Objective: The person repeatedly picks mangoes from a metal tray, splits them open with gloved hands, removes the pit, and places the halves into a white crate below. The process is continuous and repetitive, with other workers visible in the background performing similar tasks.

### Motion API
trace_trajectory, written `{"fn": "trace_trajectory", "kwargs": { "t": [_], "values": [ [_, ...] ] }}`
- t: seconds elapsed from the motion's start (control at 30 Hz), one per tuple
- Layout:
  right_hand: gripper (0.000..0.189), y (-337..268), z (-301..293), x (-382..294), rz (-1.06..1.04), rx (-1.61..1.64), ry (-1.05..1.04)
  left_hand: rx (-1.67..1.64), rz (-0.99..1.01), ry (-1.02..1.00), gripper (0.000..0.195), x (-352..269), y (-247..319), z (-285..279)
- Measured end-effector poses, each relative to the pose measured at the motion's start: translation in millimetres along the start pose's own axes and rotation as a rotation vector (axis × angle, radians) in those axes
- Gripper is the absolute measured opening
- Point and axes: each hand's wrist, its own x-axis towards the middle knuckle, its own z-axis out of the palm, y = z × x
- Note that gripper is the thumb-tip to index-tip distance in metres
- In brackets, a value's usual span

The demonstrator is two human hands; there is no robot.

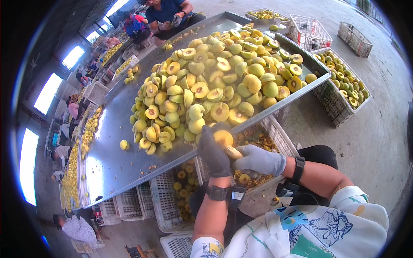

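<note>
My left hand [214, 154], in a dark grey glove, holds a halved yellow-green fruit [224, 138] at the near edge of a metal table [119, 164]. In a light grey glove, my right hand [258, 159] grips a wooden-handled tool [233, 152] pointing at that half; its working end is hidden. Beyond my hands lies a large heap of halved fruit [200, 90], many halves showing brown centres. Below the hands stands a crate [284, 138] containing brownish scraps and fruit pieces [255, 138].
A crate of fruit halves [185, 193] stands below the table edge at left. Another full crate [342, 103] is at the right. Across the table sits a gloved person [167, 16]. Other people and fruit-laden tables line the far left.
</note>
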Motion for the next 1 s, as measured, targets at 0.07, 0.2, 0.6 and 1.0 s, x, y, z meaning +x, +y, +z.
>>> {"fn": "trace_trajectory", "kwargs": {
  "t": [0.07,0.2,0.6,1.0],
  "values": [
    [0.022,3.3,-10.2,0.7,0.079,0.203,-0.147,-0.151,-0.104,-0.069,0.040,2.6,-4.9,-4.2],
    [0.020,15.3,-22.3,1.9,0.150,0.425,-0.321,-0.279,-0.226,-0.052,0.036,7.3,-3.4,-8.0],
    [0.021,60.3,-16.9,2.8,0.004,-1.368,-0.055,1.147,0.439,0.054,0.041,59.7,50.9,-155.3],
    [0.023,2.2,-27.3,-3.6,-0.276,-1.014,0.260,0.651,0.378,-0.405,0.046,133.7,20.5,-41.3]
  ]
}}
